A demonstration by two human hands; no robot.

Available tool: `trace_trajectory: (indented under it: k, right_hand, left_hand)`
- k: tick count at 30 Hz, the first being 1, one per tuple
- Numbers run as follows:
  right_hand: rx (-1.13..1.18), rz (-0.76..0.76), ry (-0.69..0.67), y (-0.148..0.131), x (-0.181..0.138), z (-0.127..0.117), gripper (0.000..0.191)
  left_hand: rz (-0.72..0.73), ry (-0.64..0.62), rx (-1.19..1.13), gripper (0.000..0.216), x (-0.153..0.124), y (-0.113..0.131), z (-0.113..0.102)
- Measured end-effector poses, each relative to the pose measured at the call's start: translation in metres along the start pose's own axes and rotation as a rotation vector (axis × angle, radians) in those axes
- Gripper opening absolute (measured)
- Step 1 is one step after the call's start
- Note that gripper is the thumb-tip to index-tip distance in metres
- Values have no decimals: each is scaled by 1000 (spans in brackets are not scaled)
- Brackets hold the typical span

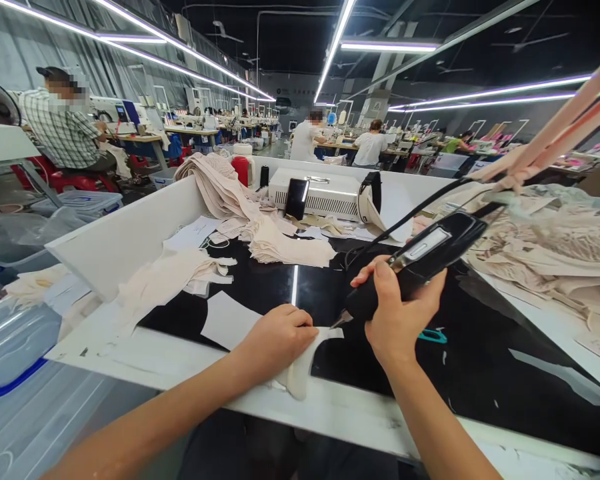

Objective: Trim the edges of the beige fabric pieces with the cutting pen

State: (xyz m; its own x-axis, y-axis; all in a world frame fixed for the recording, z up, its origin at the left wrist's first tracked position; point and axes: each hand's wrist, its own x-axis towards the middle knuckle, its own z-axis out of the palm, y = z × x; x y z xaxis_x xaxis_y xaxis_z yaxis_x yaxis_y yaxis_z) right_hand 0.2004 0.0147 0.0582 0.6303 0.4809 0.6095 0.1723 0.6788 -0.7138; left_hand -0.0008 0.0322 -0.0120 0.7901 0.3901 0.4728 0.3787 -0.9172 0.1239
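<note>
My right hand [403, 313] is wrapped round a black corded power tool [423, 257] with a narrow, pointed metal tip. Strips of pink cloth tied to its rear end run up to the right. The tip points down and left, close to the edge of a pale cream fabric piece [304, 363], though I cannot tell whether it touches. With curled fingers, my left hand [280, 337] pinches and presses this piece against the black board [365, 360]; part of the fabric is hidden under the hand. A white sheet [230, 320] lies to the left of that hand.
Cream fabric stacks [290, 243] lie ahead, a larger pile [555, 247] at right. Behind are a vented white box [315, 193] and a phone [297, 199]. A teal-handled tool [433, 336] rests on the board. A white side panel [130, 240] borders the left; other people work beyond.
</note>
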Motion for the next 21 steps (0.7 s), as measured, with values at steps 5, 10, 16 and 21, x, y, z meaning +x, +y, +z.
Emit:
trace_trajectory:
  k: [5,10,16,21]
  right_hand:
    - [-4,14,-18,5,-4,5,42]
    - [-2,13,-30,5,-4,5,40]
    - [-22,14,6,2,3,0,43]
    - [-17,8,25,4,6,-8,50]
  left_hand:
    - [-7,-4,-24,25,1,0,2]
    - [-10,8,-30,22,1,1,4]
    - [-34,30,-43,18,1,3,7]
    - [-34,46,-40,18,1,3,8]
